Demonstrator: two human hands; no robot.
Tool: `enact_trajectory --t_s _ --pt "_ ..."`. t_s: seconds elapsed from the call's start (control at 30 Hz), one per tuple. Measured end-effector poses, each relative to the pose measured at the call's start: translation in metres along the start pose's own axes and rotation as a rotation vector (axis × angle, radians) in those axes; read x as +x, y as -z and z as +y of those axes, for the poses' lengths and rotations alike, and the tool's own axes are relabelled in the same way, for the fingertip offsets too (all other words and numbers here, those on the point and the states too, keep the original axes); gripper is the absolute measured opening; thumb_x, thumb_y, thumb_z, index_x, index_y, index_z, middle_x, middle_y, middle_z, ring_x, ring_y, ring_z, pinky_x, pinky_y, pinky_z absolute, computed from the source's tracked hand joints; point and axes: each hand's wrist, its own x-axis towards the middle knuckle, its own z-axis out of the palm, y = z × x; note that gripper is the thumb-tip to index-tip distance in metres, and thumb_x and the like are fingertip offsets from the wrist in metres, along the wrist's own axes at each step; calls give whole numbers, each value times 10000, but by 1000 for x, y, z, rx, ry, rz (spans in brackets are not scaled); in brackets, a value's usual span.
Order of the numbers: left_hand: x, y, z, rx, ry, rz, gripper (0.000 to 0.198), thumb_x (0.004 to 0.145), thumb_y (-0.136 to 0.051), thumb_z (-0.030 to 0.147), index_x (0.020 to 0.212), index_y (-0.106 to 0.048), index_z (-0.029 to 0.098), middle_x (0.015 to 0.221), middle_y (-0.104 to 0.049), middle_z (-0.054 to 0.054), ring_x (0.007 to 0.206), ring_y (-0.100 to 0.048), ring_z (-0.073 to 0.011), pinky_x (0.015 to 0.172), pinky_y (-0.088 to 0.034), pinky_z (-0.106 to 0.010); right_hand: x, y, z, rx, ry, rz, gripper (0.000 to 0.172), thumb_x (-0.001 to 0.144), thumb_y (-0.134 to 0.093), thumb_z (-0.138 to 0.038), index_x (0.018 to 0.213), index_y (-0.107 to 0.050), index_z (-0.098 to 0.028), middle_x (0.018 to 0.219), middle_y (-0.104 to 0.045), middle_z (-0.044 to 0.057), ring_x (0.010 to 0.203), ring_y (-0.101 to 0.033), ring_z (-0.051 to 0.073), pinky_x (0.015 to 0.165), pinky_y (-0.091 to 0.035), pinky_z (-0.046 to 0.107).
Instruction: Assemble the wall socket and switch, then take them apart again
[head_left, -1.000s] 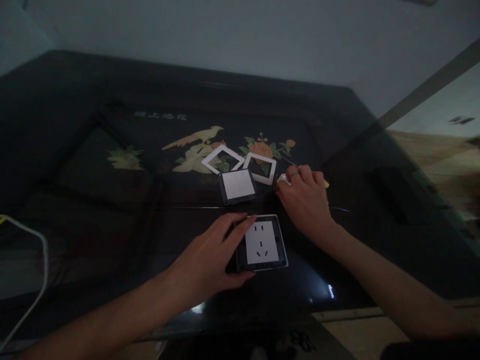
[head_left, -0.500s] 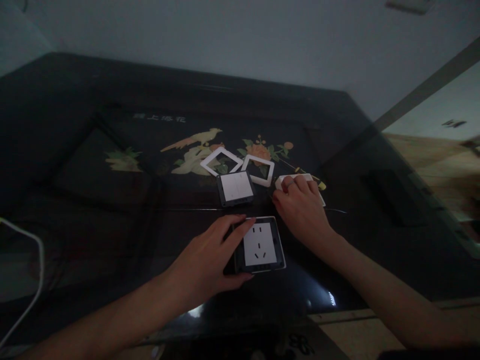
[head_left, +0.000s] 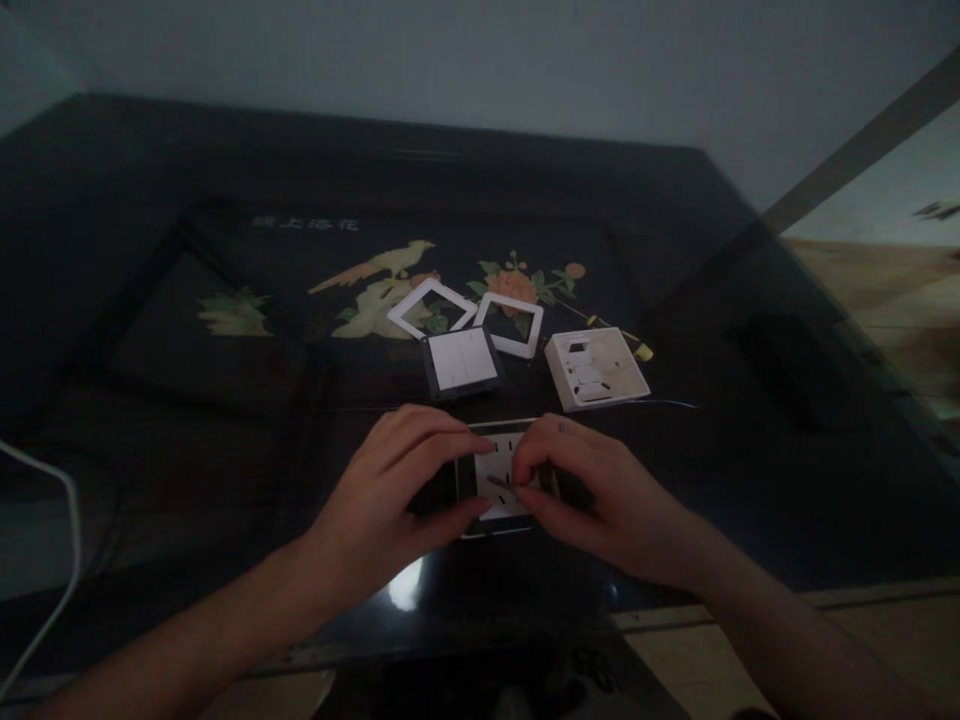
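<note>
A wall socket [head_left: 488,468] with a white face and dark frame lies on the black table in front of me, seated on a white back box whose edge shows. My left hand [head_left: 420,475] grips the socket's left side, fingers at the top and thumb at the bottom. Over its right half, my right hand [head_left: 577,485] pinches a small screw [head_left: 499,483], seen as a thin greyish piece in the dim light. Its fingers hide part of the socket's slots. Just beyond lies a white-faced switch [head_left: 459,358] with a dark frame.
Two white cover frames [head_left: 431,308] lie overlapping behind the switch. An open white back box [head_left: 611,365] stands to the right, near a thin wire [head_left: 675,404]. A white cable [head_left: 73,520] hangs at the left. The glossy table [head_left: 187,450] has a bird-and-flower inlay.
My right hand has come away from the white back box, back and leftward to the socket, now with a screw between its fingers. My left hand stays on the socket. The view has shifted slightly.
</note>
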Motion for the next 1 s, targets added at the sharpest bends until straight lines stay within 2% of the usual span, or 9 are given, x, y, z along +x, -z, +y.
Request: enact_trajectory --t_s 0.17,0.3,0.37,0.6,0.67,0.73,0.83,0.93,1.0 --pt "5 -1 6 -64 -115 15 56 912 -636 155 943 -630 202 823 -697 13 805 -637 -146 774 -486 -310 -2 -12 0 136 -25 16 96 896 -529 -113 854 -530 -199 782 -557 -20 690 -528 102 604 -435 214" --pt "6 -1 6 -126 -18 19 34 917 -626 159 906 -622 191 790 -691 11 762 -639 -136 728 -497 -287 -2 -15 4 133 6 92 34 905 -613 -200 896 -582 -187 786 -589 -16 699 -558 104 614 -455 213" --pt "6 -2 7 -171 29 17 39 913 -630 159 892 -628 192 785 -686 9 756 -640 -136 710 -502 -278 -3 -17 5 130 22 161 89 883 -671 -236 933 -618 -186 781 -615 -17 689 -580 103 617 -470 211" --pt "5 -6 7 -255 38 -23 42 916 -629 165 900 -610 198 773 -662 10 751 -624 -142 699 -502 -277 -4 -24 4 171 99 302 52 851 -706 -160 894 -681 -175 767 -686 15 708 -652 115 638 -526 215" --pt "2 -7 6 -243 41 -30 54 917 -631 186 958 -603 206 850 -658 -4 821 -622 -152 744 -512 -283 -4 -20 4 178 92 326 62 844 -709 -146 887 -684 -183 769 -692 14 708 -658 119 623 -529 223" --pt "-1 -9 4 -185 68 -59 211 906 -646 232 1107 -584 216 1043 -635 -46 986 -602 -186 858 -519 -318 -6 -11 6 166 40 375 90 833 -718 -144 883 -683 -210 780 -695 2 715 -661 125 605 -524 233" --pt "-8 -15 3 -70 122 -165 546 860 -690 299 1345 -451 222 1357 -471 -115 1265 -457 -265 1048 -458 -421 -10 7 12 88 -50 465 149 816 -729 -118 870 -683 -249 807 -700 -18 766 -661 129 658 -529 246" --pt "-14 -22 2 -20 150 -266 782 810 -732 323 1457 -307 216 1493 -320 -148 1392 -315 -317 1129 -389 -498 -15 16 24 13 -74 448 170 797 -743 -105 850 -690 -258 801 -701 -28 753 -658 125 662 -526 247" --pt "-16 -25 1 -31 183 -299 876 787 -751 322 1492 -240 229 1520 -288 -143 1412 -290 -323 1151 -365 -516 -19 13 32 9 -82 408 156 787 -754 -117 840 -698 -252 794 -701 -24 733 -663 129 631 -524 248"
